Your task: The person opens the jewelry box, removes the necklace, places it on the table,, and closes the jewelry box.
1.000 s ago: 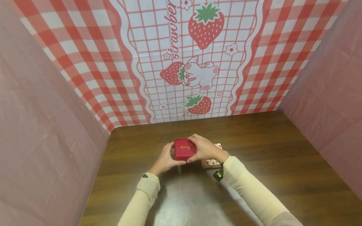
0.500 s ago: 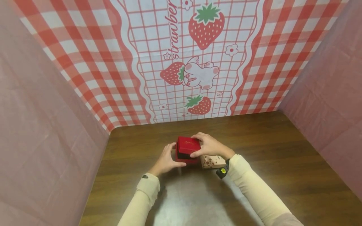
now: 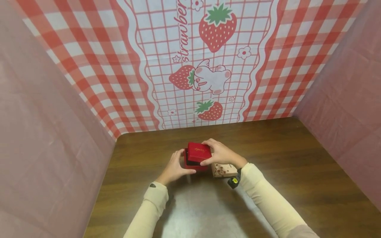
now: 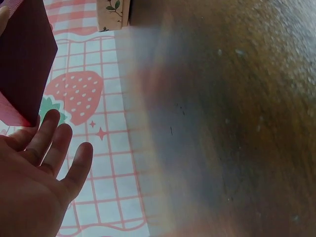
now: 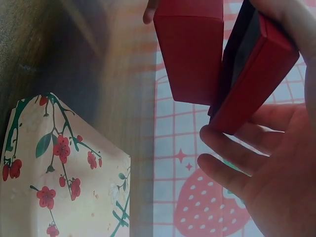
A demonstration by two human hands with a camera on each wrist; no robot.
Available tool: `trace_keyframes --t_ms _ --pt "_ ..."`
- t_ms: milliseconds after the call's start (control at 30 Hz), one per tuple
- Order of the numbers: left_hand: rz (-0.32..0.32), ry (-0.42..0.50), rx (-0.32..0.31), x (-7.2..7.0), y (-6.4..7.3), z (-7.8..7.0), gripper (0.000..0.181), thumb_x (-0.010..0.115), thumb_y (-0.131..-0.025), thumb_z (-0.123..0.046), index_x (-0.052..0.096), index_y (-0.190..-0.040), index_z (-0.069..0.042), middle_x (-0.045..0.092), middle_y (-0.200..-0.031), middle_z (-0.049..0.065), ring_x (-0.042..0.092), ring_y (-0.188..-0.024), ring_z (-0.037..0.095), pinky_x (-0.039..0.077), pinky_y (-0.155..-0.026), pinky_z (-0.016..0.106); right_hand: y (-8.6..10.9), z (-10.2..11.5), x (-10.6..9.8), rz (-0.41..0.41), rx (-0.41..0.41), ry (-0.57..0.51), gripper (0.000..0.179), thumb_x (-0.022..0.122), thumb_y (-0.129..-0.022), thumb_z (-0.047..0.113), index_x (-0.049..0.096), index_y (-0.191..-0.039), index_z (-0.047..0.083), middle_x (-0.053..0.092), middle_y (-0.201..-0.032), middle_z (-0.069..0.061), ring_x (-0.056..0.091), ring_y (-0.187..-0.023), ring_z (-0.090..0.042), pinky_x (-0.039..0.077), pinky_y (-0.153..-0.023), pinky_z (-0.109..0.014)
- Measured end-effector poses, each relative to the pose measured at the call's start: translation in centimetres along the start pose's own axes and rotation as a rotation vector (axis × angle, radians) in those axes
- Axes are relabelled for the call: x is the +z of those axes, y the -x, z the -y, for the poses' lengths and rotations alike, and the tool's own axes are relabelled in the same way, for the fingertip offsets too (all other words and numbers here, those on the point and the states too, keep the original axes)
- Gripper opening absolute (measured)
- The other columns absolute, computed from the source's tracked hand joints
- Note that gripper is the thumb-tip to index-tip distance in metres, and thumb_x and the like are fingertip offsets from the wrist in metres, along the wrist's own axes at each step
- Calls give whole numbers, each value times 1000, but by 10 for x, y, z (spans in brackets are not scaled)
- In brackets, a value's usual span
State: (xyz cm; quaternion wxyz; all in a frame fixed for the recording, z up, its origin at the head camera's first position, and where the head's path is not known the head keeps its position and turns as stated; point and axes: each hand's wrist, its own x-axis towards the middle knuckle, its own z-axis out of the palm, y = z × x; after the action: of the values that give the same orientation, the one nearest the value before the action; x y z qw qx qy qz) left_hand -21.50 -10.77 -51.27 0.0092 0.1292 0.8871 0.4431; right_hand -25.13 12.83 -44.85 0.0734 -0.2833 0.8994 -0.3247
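Note:
A small red gift box has its lid (image 3: 198,152) lifted and tilted off the base (image 3: 194,167), leaving a dark gap at the left and front. My left hand (image 3: 173,168) holds the base between thumb and fingers. From the right, my right hand (image 3: 221,154) grips the lid, which has gold lettering on top. In the right wrist view the lid (image 5: 261,79) leans away from the base (image 5: 192,54), showing part of its dark inside. The left wrist view has one side of the base (image 4: 27,64) near the fingertips. The box's contents are hidden.
A cream box with red flowers (image 3: 224,170) lies on the wooden table (image 3: 268,145), just right of the red box and partly behind the right hand and wrist. A strawberry-print cloth (image 3: 190,66) hangs behind the table, with pink cloth (image 3: 44,132) at the sides.
My right hand has moved slightly right and up, raising the red lid off the base and tilting it. More of the base's inside edge shows. The left hand stays almost still.

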Motion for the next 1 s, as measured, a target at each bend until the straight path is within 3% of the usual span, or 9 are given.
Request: trace_keyframes --t_ms 1000 --pt "-2 -14 -27 0 0 -1 92 86 -69 -41 42 -141 -5 51 -135 15 45 -126 32 43 -104 54 1 -6 0 10 49 -59 85 83 -69 45 50 -137 5 57 -118 -7 57 -99 -18 54 -80 -31"
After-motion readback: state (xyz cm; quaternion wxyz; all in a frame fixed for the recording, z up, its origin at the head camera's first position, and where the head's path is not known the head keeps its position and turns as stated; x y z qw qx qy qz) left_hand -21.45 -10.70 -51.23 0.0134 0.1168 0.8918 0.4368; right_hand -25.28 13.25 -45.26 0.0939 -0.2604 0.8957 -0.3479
